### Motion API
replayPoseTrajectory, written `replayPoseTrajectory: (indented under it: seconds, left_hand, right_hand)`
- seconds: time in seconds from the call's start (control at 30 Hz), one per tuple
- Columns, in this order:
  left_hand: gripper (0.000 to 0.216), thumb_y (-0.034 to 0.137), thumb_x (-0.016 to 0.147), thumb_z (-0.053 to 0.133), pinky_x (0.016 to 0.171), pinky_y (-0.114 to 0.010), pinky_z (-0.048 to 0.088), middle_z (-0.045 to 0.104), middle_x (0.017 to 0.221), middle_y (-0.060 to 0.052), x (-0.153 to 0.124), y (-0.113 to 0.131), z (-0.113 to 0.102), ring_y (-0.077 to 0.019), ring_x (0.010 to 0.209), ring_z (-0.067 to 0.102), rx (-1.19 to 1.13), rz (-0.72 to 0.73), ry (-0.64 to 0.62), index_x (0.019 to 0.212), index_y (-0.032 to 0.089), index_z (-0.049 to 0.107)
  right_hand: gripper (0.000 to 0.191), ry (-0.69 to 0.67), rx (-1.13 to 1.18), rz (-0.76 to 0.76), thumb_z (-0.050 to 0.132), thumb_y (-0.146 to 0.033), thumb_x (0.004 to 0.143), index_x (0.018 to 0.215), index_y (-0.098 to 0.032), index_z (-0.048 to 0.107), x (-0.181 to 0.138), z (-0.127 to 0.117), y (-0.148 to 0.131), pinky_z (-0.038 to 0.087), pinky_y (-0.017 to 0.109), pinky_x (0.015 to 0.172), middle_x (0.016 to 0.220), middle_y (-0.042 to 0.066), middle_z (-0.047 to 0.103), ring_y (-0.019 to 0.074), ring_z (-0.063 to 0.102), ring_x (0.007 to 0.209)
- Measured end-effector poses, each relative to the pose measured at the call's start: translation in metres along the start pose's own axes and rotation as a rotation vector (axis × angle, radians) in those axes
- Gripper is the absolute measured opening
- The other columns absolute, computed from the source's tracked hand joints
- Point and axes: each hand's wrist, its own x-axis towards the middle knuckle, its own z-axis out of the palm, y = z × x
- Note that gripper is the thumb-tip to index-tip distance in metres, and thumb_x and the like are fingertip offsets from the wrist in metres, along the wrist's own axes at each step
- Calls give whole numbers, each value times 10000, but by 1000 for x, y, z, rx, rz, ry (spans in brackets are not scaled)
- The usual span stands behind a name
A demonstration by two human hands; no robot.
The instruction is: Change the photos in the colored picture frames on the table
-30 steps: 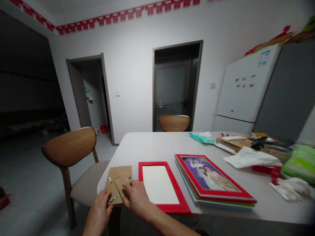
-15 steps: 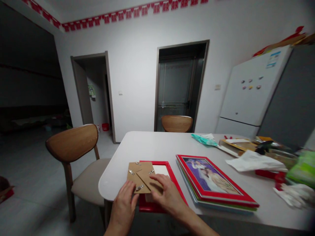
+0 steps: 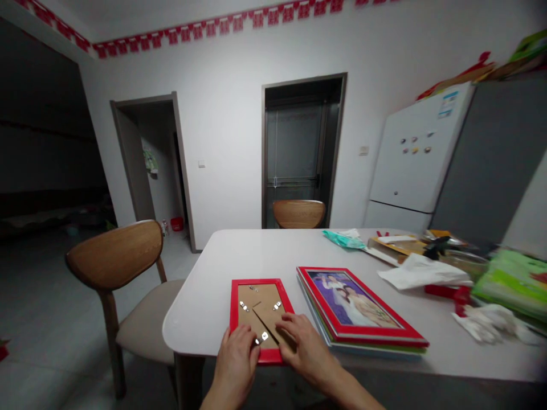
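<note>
A red picture frame (image 3: 235, 307) lies face down near the table's front left corner. Within its rim sits a brown backing board (image 3: 260, 299) with several metal clips and a slanting stand leg. My left hand (image 3: 237, 356), fingers bent together, grips the frame's lower left side beside the lowest clip. On the right, the curled fingers of my right hand (image 3: 306, 346) hold the board near the stand leg; their tips are partly hidden. Just right of that hand is a stack of frames, topped by a red-rimmed photo frame (image 3: 359, 302).
A teal and white packet (image 3: 344, 239), a crumpled white tissue (image 3: 423, 272), white gloves (image 3: 487, 323) and a green package (image 3: 513, 279) lie on the table's right side. Wooden chairs stand at the left (image 3: 119, 250) and the far side (image 3: 299, 213).
The backing board has moved right and down from over the frame's left side into its rim. Both hands moved with it. The camera view has turned slightly right.
</note>
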Motion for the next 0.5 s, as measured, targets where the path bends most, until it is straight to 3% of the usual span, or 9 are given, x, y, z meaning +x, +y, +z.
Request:
replayPoseTrajectory:
  seconds: [0.23,0.5]
  left_hand:
    - [340,275,727,505,963,-486,278,495,1194,-125,-7,-7,-2,-238,1128,418,-56,34,-67,1042,150,535]
    - [445,205,642,587,967,-465,297,489,1194,-150,-8,-17,7,-240,1127,420,-96,29,-43,1070,113,504]
  right_hand:
    - [218,-33,-135,-18,439,-237,746,885,-239,606,1,-1,-1,352,321,759,989,58,538,196,452,906]
    - [236,-169,-123,-201,423,-290,779,965,-290,567,5,3,-21,305,337,822,1037,30,495,187,404,965]
